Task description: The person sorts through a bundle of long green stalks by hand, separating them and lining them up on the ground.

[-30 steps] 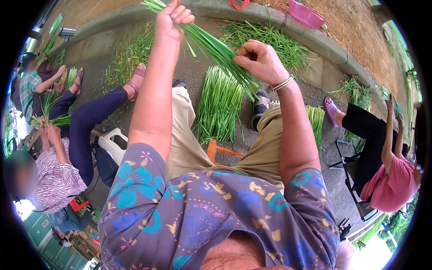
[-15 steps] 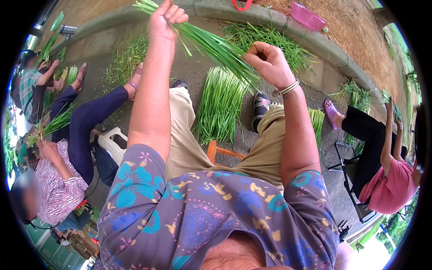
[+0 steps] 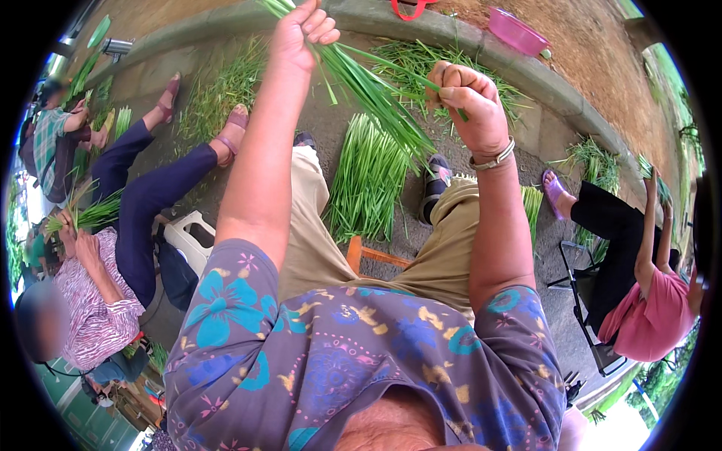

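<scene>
My left hand [image 3: 299, 39], raised at the top of the view, is closed round a bunch of long green chives [image 3: 368, 90]. Its pale stalk ends stick out above the fist and the leaves droop to the right. My right hand [image 3: 474, 101], with a bangle on the wrist, pinches a few chive leaves drawn out sideways from that bunch; their tips poke out below the fingers. On the ground between my feet lies a thick, neatly laid pile of chives [image 3: 365, 180], stalk ends pointing away from me.
Loose leaves [image 3: 451, 71] lie beyond my hands against the kerb [image 3: 361, 19], with more scraps [image 3: 218, 98] to the left. A pink basin [image 3: 517, 31] stands past the kerb. People sit on both sides handling greens. A white stool [image 3: 189, 239] is at left.
My left hand has shifted right with the bunch. My right hand has moved right, away from the bunch's leaf tips, pulling a few leaves out straight.
</scene>
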Motion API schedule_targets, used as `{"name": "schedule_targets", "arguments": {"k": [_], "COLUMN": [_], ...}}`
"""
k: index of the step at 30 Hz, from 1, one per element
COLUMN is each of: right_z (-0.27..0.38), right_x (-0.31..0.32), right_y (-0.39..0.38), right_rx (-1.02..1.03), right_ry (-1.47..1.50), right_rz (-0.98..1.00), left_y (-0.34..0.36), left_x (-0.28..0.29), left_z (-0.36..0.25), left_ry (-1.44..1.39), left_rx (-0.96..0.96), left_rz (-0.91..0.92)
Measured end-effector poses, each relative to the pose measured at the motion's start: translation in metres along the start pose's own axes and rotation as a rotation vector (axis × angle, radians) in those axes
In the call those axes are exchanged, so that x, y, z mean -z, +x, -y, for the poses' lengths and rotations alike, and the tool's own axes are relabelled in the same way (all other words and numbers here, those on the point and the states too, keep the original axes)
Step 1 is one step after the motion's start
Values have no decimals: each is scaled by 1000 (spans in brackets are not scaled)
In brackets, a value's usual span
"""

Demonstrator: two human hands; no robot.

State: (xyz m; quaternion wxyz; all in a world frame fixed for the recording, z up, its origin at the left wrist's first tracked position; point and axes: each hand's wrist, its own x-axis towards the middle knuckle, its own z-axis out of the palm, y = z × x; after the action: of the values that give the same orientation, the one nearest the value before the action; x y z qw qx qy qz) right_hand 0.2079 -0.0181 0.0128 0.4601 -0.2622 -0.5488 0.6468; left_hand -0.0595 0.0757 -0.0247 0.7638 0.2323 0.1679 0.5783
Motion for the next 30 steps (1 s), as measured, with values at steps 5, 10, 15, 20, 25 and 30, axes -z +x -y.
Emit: {"name": "schedule_targets", "arguments": {"k": [5,10,15,20,25,30], "right_z": [13,5,-27,-1,-15,-9], "right_x": [12,65,85,38,20,-30], "right_y": [-5,-7,3,15,19,10], "right_rx": [281,22,2,-296,190,322], "right_ry": [413,-210,-1257,-1277,-964,-822], "right_rz": [3,-657,-716,-636,-667,-233], "left_y": [0,-9,-9,-10,-4,-3], "left_x": [29,14,-3,1,-3,6], "left_z": [-14,-20,-13,-11,-1,-1], "left_ry": [-31,-136,-266,-119,-126,-126], "left_rx": [-74,-75,-25,-111,-133,-152], "left_rz": [-105,-25,101,90,-76,-158]}}
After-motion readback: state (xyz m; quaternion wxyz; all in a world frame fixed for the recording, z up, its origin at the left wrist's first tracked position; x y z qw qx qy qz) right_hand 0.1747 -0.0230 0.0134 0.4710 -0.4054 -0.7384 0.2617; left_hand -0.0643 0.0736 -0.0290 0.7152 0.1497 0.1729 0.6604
